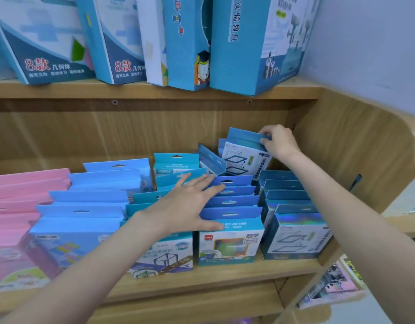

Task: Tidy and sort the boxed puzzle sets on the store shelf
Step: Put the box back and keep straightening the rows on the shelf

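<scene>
While the left hand (190, 202) lies flat with fingers spread over the hang tabs of the middle rows, holding nothing, the right hand (277, 141) pinches the top tab of a blue puzzle box (246, 155) raised and tilted at the back right of the wooden shelf (225, 277). Beneath the left thumb stands a row of dark blue boxes (232, 202). Holographic-fronted boxes (295, 232) fill the rightmost row; pink boxes (19, 206) stand far left. Tall blue cartons (248, 43) occupy the upper shelf.
</scene>
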A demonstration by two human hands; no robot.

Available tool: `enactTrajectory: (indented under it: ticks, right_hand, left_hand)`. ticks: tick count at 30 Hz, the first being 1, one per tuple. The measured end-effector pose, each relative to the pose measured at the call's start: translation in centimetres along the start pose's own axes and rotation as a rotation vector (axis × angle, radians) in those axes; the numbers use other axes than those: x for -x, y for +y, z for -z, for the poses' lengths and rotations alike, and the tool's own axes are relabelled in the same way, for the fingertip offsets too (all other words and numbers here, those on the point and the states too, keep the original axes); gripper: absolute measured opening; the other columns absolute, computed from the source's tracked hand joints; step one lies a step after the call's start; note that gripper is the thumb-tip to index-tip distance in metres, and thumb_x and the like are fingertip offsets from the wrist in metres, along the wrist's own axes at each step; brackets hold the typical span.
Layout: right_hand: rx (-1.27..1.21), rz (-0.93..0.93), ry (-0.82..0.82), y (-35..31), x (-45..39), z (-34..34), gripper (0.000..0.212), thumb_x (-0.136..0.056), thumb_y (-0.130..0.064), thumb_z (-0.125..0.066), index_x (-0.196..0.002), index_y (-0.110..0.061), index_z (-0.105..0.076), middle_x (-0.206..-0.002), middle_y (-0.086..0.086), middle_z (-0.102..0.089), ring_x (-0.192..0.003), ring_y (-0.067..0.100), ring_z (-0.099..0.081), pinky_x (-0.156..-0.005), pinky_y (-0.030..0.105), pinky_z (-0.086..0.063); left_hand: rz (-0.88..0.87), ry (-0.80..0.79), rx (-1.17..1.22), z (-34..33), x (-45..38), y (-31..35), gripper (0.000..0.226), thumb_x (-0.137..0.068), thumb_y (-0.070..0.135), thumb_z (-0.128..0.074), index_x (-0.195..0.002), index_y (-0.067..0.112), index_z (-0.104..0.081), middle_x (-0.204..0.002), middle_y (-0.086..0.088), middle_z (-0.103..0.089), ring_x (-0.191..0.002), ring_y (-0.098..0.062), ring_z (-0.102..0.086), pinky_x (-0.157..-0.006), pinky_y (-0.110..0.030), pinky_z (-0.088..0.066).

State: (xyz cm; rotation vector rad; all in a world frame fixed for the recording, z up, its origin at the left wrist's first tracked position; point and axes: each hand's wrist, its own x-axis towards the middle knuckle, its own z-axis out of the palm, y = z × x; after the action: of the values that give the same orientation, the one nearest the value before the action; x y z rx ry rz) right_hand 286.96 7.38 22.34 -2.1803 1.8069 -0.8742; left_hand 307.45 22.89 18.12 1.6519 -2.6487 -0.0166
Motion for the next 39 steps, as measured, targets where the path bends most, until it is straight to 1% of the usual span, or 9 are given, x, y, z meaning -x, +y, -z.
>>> enactTrajectory:
  ticks: [6,11,15,20,25,30,32,36,39]
  right_hand:
    - [0.174,0.025,-0.076,2.2,0.8,1.1,0.026,-0.092,-0.002,-0.045,-0.112,-0.009,-0.06,-0.114,0.017,-0.06,-0.095,0.031,-0.057,-0.077,0.034,-0.048]
    - [0.426,-0.009,-0.16,2.3,2.1,0.4,0.029,-0.09,-0.002,-0.045,-0.107,-0.017,-0.064,-0.115,0.012,-0.06,-0.108,0.032,-0.051,-0.093,0.039,-0.043]
    - [0.134,0.167,-0.299,-1.2,2.6,0.2,0.021,-0.091,-0.022,-0.055,-0.107,-0.011,-0.063,-0.108,0.006,-0.063,-0.104,0.021,-0.055,-0.089,0.03,-0.042]
    - [-0.046,0.096,-0.537,-4.8,2.4,-3.1,0.036,-0.083,-0.033,-0.066,-0.11,-0.01,-0.062,-0.1,0.004,-0.063,-0.097,0.018,-0.059,-0.077,0.024,-0.042]
    - [-0.033,-0.041,-0.281,-4.7,1.4,-4.6,0.02,-0.09,-0.008,-0.054,-0.106,-0.01,-0.065,-0.11,0.01,-0.066,-0.088,0.028,-0.066,-0.084,0.037,-0.052]
    - [-0.23,-0.087,-0.061,-3.6,0.6,-1.7,0.022,-0.092,-0.005,-0.05,-0.106,-0.011,-0.065,-0.115,0.011,-0.063,-0.063,0.023,-0.065,-0.046,0.016,-0.051]
    - [-0.29,-0.06,-0.06,-2.6,0.6,-0.7,0.021,-0.091,-0.005,-0.052,-0.108,-0.009,-0.065,-0.119,0.012,-0.061,-0.062,0.022,-0.062,-0.041,0.013,-0.049]
    - [0.086,0.003,0.02,0.0,1.2,1.5,0.022,-0.092,-0.008,-0.051,-0.105,-0.015,-0.067,-0.118,0.01,-0.062,-0.086,0.027,-0.064,-0.077,0.034,-0.055]
    - [0.493,-0.029,-0.121,1.2,2.1,2.2,0.029,-0.088,-0.002,-0.046,-0.107,-0.015,-0.065,-0.115,0.014,-0.062,-0.106,0.032,-0.052,-0.081,0.036,-0.047]
  left_hand:
    - [0.005,0.007,-0.001,-0.4,0.0,-0.3,0.089,-0.075,0.077,-0.036,-0.145,0.033,-0.004,-0.155,0.001,0.006,-0.141,-0.012,0.005,-0.11,-0.032,0.011]
    - [0.035,0.041,0.057,0.2,-0.3,-1.1,0.085,-0.064,0.084,-0.029,-0.14,0.047,-0.015,-0.154,0.01,-0.009,-0.14,-0.007,-0.007,-0.109,-0.033,0.013]
    - [0.036,0.04,0.035,0.9,-0.2,-0.9,0.069,-0.076,0.076,-0.037,-0.138,0.049,-0.022,-0.151,0.01,-0.019,-0.138,-0.009,-0.014,-0.11,-0.035,0.012]
    - [0.025,0.071,0.002,0.9,-0.4,-0.4,0.063,-0.082,0.064,-0.043,-0.139,0.043,-0.026,-0.146,0.009,-0.027,-0.134,-0.011,-0.02,-0.112,-0.035,0.006]
    - [0.041,0.103,0.085,0.4,-0.1,-0.7,0.062,-0.082,0.063,-0.046,-0.138,0.044,-0.028,-0.141,0.009,-0.031,-0.131,-0.012,-0.022,-0.113,-0.036,0.003]
    - [0.029,0.106,0.13,0.1,0.1,-1.1,0.064,-0.08,0.068,-0.043,-0.138,0.045,-0.027,-0.14,0.009,-0.031,-0.132,-0.011,-0.022,-0.113,-0.037,0.003]
    - [0.034,0.104,0.14,0.0,0.1,-1.2,0.067,-0.077,0.071,-0.039,-0.138,0.047,-0.026,-0.139,0.009,-0.03,-0.131,-0.011,-0.022,-0.113,-0.037,0.0]
    - [0.046,0.093,0.159,-0.2,0.2,-1.0,0.066,-0.077,0.071,-0.038,-0.137,0.048,-0.026,-0.14,0.011,-0.028,-0.13,-0.011,-0.02,-0.109,-0.032,-0.001]
    - [0.053,0.098,0.194,-0.3,0.1,-1.2,0.061,-0.081,0.066,-0.045,-0.137,0.048,-0.027,-0.14,0.011,-0.026,-0.131,-0.011,-0.019,-0.11,-0.034,-0.002]
